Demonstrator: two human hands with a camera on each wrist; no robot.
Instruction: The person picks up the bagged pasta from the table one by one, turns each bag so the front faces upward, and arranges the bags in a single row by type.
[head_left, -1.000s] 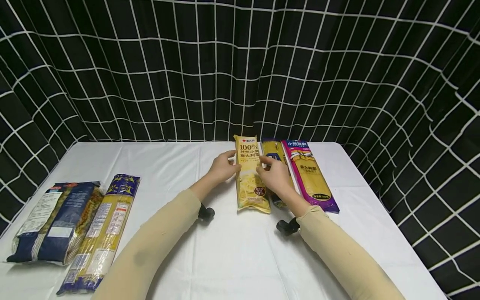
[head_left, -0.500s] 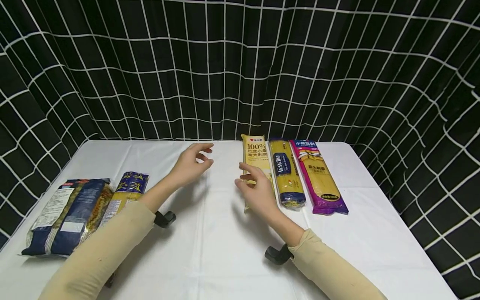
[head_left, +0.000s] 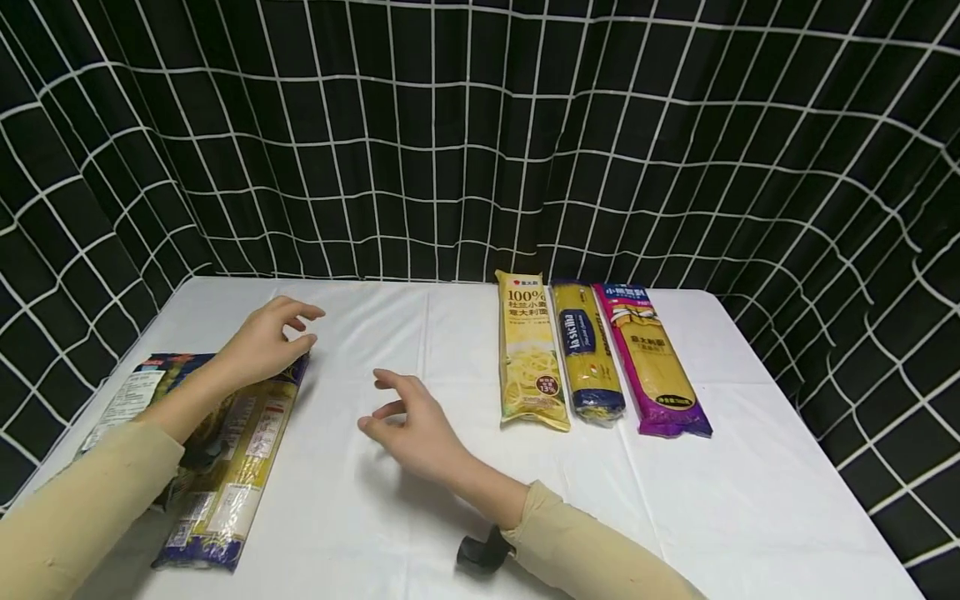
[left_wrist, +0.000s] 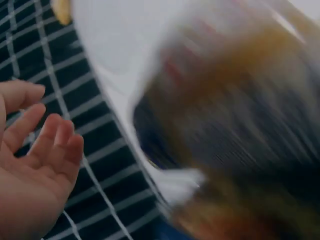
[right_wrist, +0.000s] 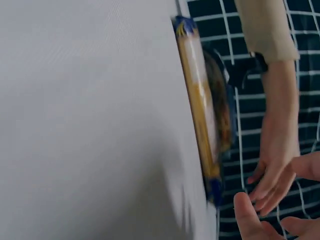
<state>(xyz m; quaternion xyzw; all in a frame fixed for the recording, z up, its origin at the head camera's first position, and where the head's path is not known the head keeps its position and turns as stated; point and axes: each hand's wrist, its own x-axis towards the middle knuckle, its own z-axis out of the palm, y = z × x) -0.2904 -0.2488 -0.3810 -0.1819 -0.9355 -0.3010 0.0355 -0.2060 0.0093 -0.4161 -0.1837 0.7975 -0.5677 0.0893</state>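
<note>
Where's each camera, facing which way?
Head: worn on head, facing forward, down over white tablecloth; left hand, right hand, beige sleeves show.
Left wrist: worn there, facing blurred navy and yellow plastic packets; left hand shows.
Right wrist: worn there, facing tablecloth and packets; left hand, sleeve, partial right hand.
Head and right wrist share the packets.

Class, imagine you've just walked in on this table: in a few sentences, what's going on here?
A person is working with both hands over a white table, and neither hand holds anything at this moment. The left hand is raised near two packs at the left: a dark blue pack and a purple-ended pack. The right hand hovers nearer the middle. Farther right, a yellow pack, a la sicilia pack and a magenta pack lie in a row.
</note>
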